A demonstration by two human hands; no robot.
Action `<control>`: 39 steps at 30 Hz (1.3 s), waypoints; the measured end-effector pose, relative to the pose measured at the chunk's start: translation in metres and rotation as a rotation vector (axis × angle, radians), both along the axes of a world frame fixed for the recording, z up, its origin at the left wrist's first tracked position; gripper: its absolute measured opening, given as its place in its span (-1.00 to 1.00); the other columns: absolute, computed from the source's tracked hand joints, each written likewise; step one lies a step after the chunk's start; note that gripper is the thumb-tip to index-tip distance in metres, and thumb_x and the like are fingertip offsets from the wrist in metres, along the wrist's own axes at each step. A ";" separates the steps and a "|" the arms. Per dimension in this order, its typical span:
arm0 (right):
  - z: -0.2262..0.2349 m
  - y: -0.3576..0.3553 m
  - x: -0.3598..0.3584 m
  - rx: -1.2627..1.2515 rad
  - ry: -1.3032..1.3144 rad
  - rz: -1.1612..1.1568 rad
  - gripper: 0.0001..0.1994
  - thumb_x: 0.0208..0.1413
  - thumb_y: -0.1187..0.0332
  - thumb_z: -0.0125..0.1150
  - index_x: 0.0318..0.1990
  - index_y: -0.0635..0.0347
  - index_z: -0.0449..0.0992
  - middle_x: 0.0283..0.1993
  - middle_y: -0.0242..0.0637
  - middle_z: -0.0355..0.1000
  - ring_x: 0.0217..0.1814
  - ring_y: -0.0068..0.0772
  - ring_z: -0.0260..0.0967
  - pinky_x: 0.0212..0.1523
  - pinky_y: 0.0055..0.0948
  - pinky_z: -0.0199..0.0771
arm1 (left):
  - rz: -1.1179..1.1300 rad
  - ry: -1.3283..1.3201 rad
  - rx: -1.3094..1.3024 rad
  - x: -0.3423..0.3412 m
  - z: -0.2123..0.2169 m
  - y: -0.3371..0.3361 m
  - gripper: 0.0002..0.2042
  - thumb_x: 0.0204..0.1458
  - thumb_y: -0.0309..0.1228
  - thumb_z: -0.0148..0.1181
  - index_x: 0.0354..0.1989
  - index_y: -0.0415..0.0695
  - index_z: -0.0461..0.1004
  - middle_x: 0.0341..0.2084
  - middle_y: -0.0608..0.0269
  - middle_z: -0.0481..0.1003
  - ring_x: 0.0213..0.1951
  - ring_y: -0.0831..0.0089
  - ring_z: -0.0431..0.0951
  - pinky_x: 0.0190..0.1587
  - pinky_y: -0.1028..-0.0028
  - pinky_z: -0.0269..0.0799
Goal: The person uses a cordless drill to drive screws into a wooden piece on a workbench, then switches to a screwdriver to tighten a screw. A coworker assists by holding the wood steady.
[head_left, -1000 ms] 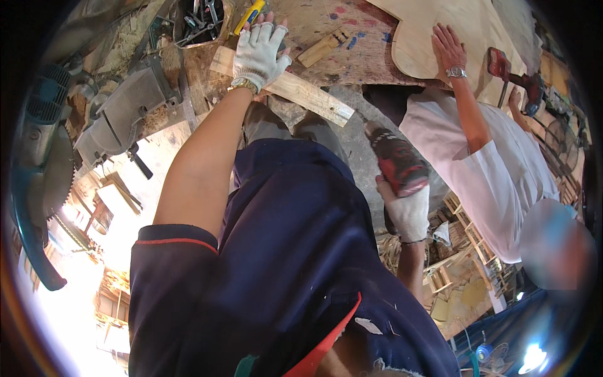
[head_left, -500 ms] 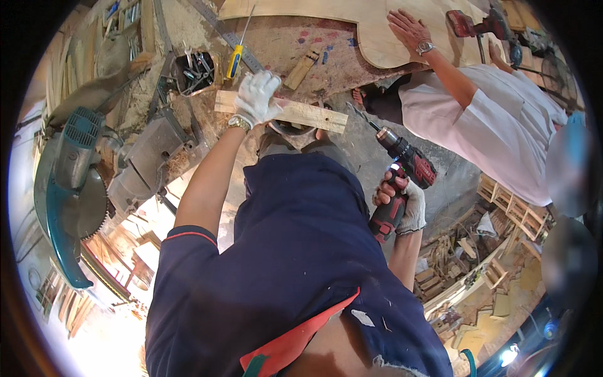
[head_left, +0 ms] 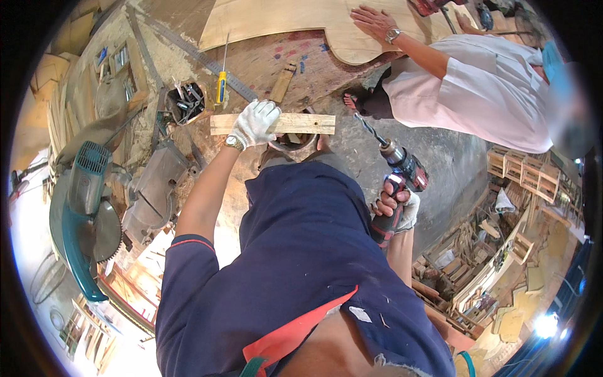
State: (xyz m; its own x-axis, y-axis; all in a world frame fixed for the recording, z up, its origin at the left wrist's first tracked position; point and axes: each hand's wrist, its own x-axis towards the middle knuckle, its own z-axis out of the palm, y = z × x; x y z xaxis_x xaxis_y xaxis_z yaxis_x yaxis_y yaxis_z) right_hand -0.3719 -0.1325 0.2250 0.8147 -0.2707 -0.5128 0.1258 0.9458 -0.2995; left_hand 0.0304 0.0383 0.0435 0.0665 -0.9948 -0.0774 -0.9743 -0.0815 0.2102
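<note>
Left hand (head_left: pixel 254 124) is gripping the plank (head_left: pixel 306 123) at the near edge of the bench (head_left: pixel 254 60); right hand (head_left: pixel 402 208) is clasping the drill (head_left: pixel 408 168) — bit (head_left: pixel 370 129) sitting apart from wood. I'd be bracing the plank firmly — fingers off the bit's line.

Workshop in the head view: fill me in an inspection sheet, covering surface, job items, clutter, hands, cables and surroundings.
Surface: workbench worn, with red and blue marks.
Job items: pale wooden strip; drill with a long bit fitted, apart from the strip.
Clutter: yellow-handled screwdriver, metal ruler, small wood block, box of tools.
Hands: left hand, gloved, across the strip; right hand, gloved with bare fingertips, around the drill's handle.
Cables: nothing seen on the drill; elsewhere too unclear to tell.
Surroundings: power saw at left, blade teeth exposed; co-worker's hand on a plywood sheet; wood scraps at right.
</note>
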 end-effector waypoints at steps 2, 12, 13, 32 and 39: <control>-0.010 0.000 -0.008 0.014 -0.147 0.015 -0.71 -0.05 0.30 0.25 -0.18 0.24 0.47 -0.57 -0.35 0.36 -0.60 -0.33 0.36 -0.35 -0.17 0.41 | 0.012 0.006 -0.022 -0.001 0.000 0.001 -0.29 -0.08 0.11 0.38 0.20 -0.06 0.45 0.15 0.09 0.48 0.30 0.15 0.42 0.39 0.06 0.23; -0.024 0.007 -0.017 0.019 -0.403 -0.050 -0.69 -0.21 0.27 0.31 -0.31 0.23 0.46 -0.68 -0.40 0.27 -0.69 -0.38 0.31 -0.39 -0.22 0.39 | 0.040 0.026 0.025 -0.001 -0.005 0.001 -0.24 -0.13 0.09 0.45 0.23 -0.07 0.44 0.22 0.04 0.45 0.34 0.11 0.39 0.43 0.05 0.19; -0.023 0.007 -0.016 0.018 -0.409 -0.057 -0.70 -0.21 0.27 0.31 -0.31 0.24 0.46 -0.68 -0.40 0.27 -0.70 -0.38 0.30 -0.40 -0.23 0.39 | 0.037 0.018 0.027 0.000 -0.006 0.002 -0.24 -0.13 0.09 0.45 0.23 -0.07 0.44 0.22 0.04 0.45 0.34 0.11 0.39 0.43 0.05 0.19; 0.002 -0.011 0.006 -0.220 -0.214 0.044 -0.71 -0.13 0.23 0.46 -0.35 0.10 0.45 -0.65 -0.47 0.29 -0.66 -0.40 0.31 -0.43 -0.29 0.37 | 0.210 0.153 -0.092 -0.014 0.011 -0.002 -0.32 -0.20 0.08 0.51 0.03 -0.10 0.48 0.00 0.04 0.50 0.14 0.03 0.49 0.22 0.10 0.38; 0.001 -0.050 0.061 -0.242 -0.262 0.271 -0.65 -0.09 0.26 0.52 -0.25 0.20 0.48 -0.57 -0.35 0.29 -0.59 -0.33 0.26 -0.37 -0.27 0.28 | 0.751 0.336 -0.304 -0.063 0.073 0.021 -0.39 -0.15 0.09 0.52 -0.16 -0.20 0.50 -0.25 0.02 0.53 -0.13 -0.03 0.59 -0.06 0.12 0.52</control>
